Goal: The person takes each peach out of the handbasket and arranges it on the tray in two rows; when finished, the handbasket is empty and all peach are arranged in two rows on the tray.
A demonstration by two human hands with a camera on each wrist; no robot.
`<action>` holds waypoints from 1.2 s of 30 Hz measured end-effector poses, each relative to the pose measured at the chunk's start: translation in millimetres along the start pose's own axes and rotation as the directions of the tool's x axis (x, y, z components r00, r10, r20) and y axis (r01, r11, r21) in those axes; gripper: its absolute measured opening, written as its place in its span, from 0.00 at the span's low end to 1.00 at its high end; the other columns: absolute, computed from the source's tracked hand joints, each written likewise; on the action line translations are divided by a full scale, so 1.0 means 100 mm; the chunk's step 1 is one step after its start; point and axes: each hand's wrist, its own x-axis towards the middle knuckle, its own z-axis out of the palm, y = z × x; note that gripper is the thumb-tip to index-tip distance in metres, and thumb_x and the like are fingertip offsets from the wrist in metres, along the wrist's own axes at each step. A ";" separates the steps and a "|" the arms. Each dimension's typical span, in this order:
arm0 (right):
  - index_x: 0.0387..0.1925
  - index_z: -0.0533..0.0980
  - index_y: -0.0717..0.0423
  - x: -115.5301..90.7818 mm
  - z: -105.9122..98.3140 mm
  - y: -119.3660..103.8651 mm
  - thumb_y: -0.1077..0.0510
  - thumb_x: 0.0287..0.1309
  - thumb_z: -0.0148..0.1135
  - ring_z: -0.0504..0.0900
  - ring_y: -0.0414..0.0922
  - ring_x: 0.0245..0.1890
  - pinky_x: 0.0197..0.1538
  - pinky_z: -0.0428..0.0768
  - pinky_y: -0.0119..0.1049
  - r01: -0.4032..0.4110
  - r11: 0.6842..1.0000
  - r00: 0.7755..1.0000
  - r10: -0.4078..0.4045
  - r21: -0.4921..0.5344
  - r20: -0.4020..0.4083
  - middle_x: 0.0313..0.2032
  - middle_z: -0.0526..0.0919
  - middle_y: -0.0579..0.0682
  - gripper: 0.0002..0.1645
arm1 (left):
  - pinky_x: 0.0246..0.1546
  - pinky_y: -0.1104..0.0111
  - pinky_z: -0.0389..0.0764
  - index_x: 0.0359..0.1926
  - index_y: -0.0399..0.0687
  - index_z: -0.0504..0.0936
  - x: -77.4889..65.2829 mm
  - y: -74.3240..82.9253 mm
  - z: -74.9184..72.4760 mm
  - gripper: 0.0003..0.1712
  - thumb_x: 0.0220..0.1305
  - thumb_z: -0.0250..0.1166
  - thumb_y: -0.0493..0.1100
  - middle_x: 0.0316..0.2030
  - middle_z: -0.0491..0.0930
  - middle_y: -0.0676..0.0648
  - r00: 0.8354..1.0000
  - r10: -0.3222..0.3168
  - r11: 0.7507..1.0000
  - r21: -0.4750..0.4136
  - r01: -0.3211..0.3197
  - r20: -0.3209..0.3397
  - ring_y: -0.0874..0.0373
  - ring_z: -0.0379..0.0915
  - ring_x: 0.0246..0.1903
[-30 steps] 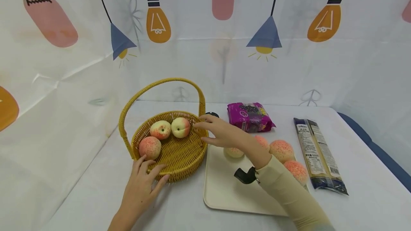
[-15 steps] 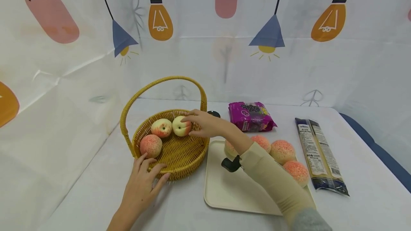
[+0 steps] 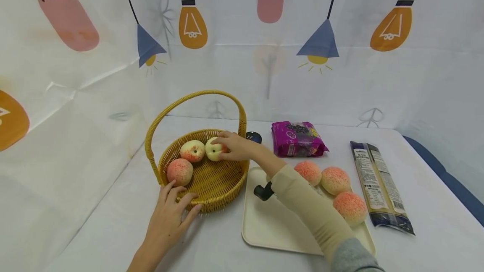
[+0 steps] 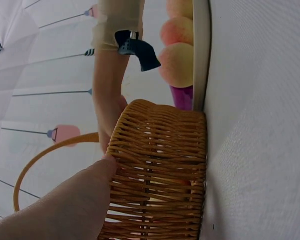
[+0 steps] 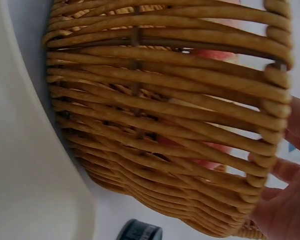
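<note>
A yellow wicker basket (image 3: 215,184) with a tall handle stands on the white table, seen close up in both wrist views. Inside are three peaches: a speckled pink one (image 3: 180,171), a cream-and-red one (image 3: 193,151) and a pale one (image 3: 213,149). My right hand (image 3: 236,146) reaches over the basket's right rim, fingers and thumb around the pale peach. Part of that peach is hidden by the fingers. My left hand (image 3: 169,217) holds the front-left rim, its fingers over the edge and its thumb (image 4: 97,175) on the outside.
Right of the basket, a cream tray (image 3: 280,232) carries several peaches (image 3: 349,208), partly behind my right sleeve. A purple packet (image 3: 298,139) lies behind it. A long noodle-like packet (image 3: 381,188) is at the right. A small dark round lid (image 3: 253,137) sits behind the basket.
My right hand has moved left from above the basket's right rim and closed its fingers on the pale peach. The left hand has stayed at the front-left rim.
</note>
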 end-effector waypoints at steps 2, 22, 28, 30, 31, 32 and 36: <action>0.63 0.64 0.53 0.02 0.04 0.02 0.50 0.62 0.54 0.55 0.56 0.65 0.65 0.58 0.47 0.000 1.000 1.000 0.000 -0.007 -0.004 0.65 0.55 0.61 0.28 | 0.55 0.42 0.59 0.38 0.55 0.81 0.00 0.01 0.00 0.14 0.58 0.61 0.57 0.41 0.72 0.41 1.000 -0.002 1.000 -0.003 0.002 0.006 0.40 0.56 0.57; 0.69 0.54 0.50 0.15 0.31 0.06 0.53 0.62 0.55 0.43 0.52 0.69 0.68 0.50 0.44 -0.021 0.997 0.999 0.023 -0.069 0.025 0.69 0.44 0.58 0.37 | 0.56 0.45 0.60 0.38 0.52 0.82 0.02 0.05 0.00 0.15 0.58 0.62 0.56 0.42 0.72 0.41 0.999 -0.008 1.000 0.000 0.008 0.038 0.40 0.56 0.57; 0.68 0.56 0.46 0.09 0.29 -0.04 0.52 0.60 0.57 0.45 0.54 0.68 0.67 0.53 0.44 -0.025 0.983 0.999 0.033 -0.181 0.040 0.69 0.45 0.59 0.37 | 0.55 0.44 0.61 0.37 0.52 0.82 0.02 0.04 -0.02 0.14 0.58 0.62 0.56 0.42 0.72 0.41 0.999 -0.014 1.000 -0.003 0.014 0.035 0.40 0.56 0.57; 0.68 0.57 0.47 0.06 0.30 -0.07 0.51 0.60 0.58 0.47 0.54 0.68 0.67 0.54 0.44 0.000 0.973 0.999 0.009 -0.231 0.036 0.68 0.46 0.60 0.36 | 0.55 0.44 0.61 0.37 0.53 0.82 0.02 0.04 -0.03 0.14 0.58 0.62 0.55 0.42 0.72 0.41 0.999 -0.016 1.000 -0.005 0.016 0.032 0.40 0.56 0.57; 0.67 0.58 0.47 0.04 0.31 -0.07 0.51 0.59 0.58 0.48 0.53 0.68 0.67 0.54 0.43 0.016 0.967 1.000 -0.009 -0.255 0.029 0.68 0.47 0.60 0.36 | 0.55 0.44 0.61 0.37 0.53 0.82 0.02 0.04 -0.03 0.14 0.58 0.62 0.55 0.42 0.72 0.41 0.999 -0.016 1.000 -0.005 0.016 0.030 0.40 0.56 0.57; 0.67 0.59 0.47 0.02 0.32 -0.08 0.50 0.59 0.58 0.49 0.53 0.67 0.67 0.54 0.43 0.034 0.959 0.999 -0.029 -0.281 0.023 0.67 0.49 0.60 0.35 | 0.55 0.44 0.61 0.37 0.53 0.82 0.02 0.03 -0.03 0.14 0.58 0.62 0.55 0.41 0.72 0.40 1.000 -0.015 1.000 -0.005 0.015 0.028 0.40 0.56 0.57; 0.63 0.65 0.48 -0.06 0.33 -0.12 0.50 0.58 0.61 0.55 0.51 0.65 0.65 0.58 0.40 0.094 0.948 0.995 -0.098 -0.305 0.003 0.65 0.55 0.59 0.32 | 0.55 0.44 0.60 0.37 0.52 0.82 0.02 0.02 -0.03 0.14 0.58 0.62 0.56 0.41 0.72 0.40 1.000 -0.012 1.000 0.004 0.012 0.024 0.40 0.57 0.57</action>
